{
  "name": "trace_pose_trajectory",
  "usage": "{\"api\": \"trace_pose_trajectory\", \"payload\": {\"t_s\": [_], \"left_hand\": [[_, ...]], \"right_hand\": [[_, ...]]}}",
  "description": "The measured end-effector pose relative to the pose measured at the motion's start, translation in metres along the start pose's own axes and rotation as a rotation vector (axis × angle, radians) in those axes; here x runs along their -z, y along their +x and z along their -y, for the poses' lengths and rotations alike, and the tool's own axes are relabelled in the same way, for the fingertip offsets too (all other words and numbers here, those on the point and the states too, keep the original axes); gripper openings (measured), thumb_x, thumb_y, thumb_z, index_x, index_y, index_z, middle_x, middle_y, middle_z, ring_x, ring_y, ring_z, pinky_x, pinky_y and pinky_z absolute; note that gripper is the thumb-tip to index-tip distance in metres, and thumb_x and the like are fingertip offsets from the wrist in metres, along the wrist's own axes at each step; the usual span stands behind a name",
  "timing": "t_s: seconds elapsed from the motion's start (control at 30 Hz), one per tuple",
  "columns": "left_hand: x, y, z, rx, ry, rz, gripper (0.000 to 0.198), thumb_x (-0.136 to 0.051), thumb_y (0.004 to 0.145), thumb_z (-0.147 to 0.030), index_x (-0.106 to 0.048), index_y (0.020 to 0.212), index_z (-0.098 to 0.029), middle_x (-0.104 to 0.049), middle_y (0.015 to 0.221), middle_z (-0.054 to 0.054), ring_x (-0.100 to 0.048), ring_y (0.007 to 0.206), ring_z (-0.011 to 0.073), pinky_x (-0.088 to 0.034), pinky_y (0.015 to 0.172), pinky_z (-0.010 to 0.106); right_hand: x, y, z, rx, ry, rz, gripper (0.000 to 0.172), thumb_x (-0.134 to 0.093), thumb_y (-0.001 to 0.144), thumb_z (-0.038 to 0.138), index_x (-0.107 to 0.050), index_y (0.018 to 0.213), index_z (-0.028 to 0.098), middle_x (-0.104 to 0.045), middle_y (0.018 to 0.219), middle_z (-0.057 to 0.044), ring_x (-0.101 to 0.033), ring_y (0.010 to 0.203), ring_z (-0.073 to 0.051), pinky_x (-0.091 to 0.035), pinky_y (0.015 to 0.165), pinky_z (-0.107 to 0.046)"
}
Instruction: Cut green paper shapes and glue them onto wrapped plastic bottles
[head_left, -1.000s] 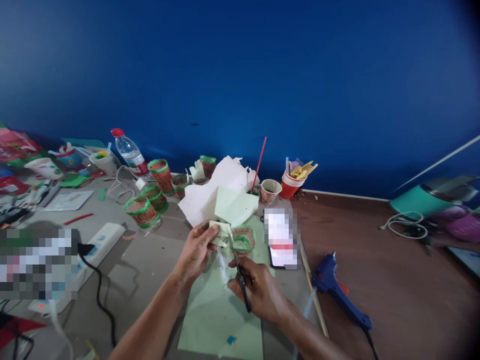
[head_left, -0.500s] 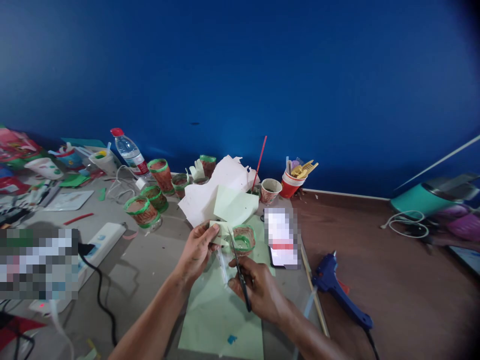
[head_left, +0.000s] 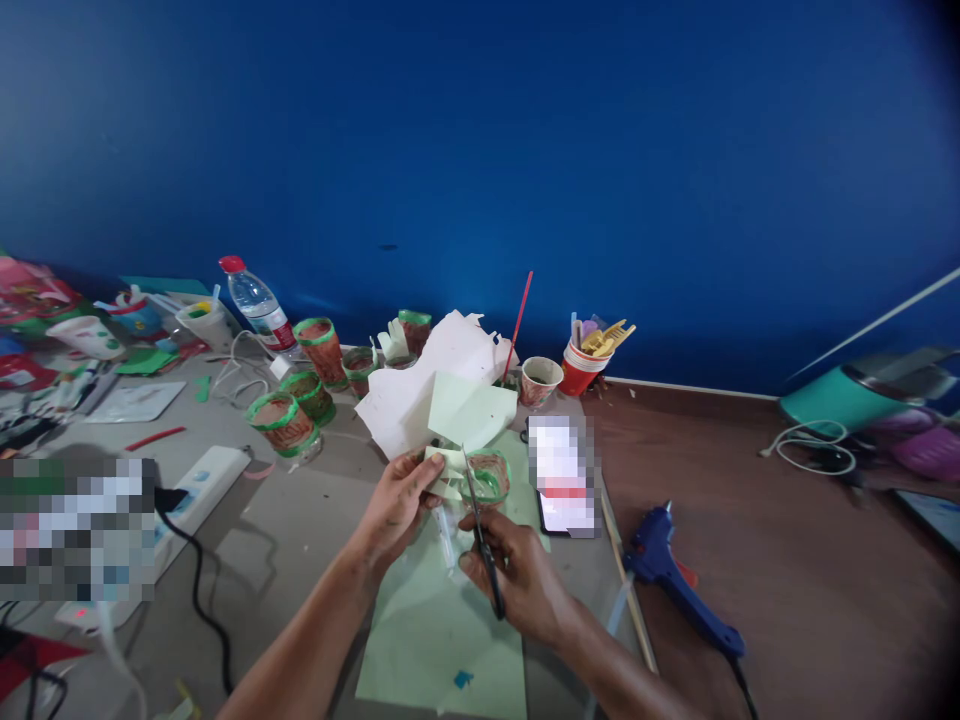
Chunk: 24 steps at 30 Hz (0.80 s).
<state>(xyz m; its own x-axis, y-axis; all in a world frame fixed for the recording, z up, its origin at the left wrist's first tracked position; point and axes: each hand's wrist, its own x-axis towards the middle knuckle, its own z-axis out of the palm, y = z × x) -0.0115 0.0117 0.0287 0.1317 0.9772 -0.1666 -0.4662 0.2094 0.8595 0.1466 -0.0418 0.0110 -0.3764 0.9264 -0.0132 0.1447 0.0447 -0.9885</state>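
Over a pale green sheet (head_left: pixel 442 640) on the desk (head_left: pixel 277 560), a small piece of light paper (head_left: pixel 448 465) is pinched in the grip of the left hand (head_left: pixel 401 500), thumb on top, forearm slanting in from the lower left. The paper's long axis runs roughly crosswise. From the lower right, the right hand (head_left: pixel 517 570) curls its fingers around the handles of the scissors (head_left: pixel 485 555), whose long axis runs forward, blades pointing away and slightly left, near the paper's right end; contact cannot be told. Just beyond stands a green-rimmed cup (head_left: pixel 500 490).
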Motion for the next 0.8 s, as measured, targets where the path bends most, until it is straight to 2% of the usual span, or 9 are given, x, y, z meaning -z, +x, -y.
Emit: {"api": "trace_pose_trajectory", "payload": {"t_s": [0.33,0.8], "left_hand": [[0.002,0.0,-0.002,-0.028,0.044,-0.055,0.031,-0.078,0.068,-0.04,-0.062,0.07,-0.013,-0.049,0.056,-0.003,-0.04,0.048,0.0041,-0.032,0.042,0.013],[0.009,0.003,0.0,-0.076,0.105,-0.017,0.029,-0.072,0.075,-0.039,-0.061,0.068,-0.014,-0.05,0.056,-0.003,-0.041,0.05,0.0048,-0.032,0.046,0.015]], "right_hand": [[-0.001,-0.002,-0.006,-0.025,-0.078,-0.024,0.021,-0.059,0.079,0.024,-0.059,0.096,0.013,-0.041,0.058,0.006,-0.033,0.051,-0.008,-0.028,0.048,-0.021],[-0.003,0.0,-0.018,-0.028,-0.088,-0.049,0.018,-0.059,0.082,0.027,-0.059,0.095,0.015,-0.038,0.057,0.007,-0.031,0.051,-0.008,-0.025,0.047,-0.021]]}}
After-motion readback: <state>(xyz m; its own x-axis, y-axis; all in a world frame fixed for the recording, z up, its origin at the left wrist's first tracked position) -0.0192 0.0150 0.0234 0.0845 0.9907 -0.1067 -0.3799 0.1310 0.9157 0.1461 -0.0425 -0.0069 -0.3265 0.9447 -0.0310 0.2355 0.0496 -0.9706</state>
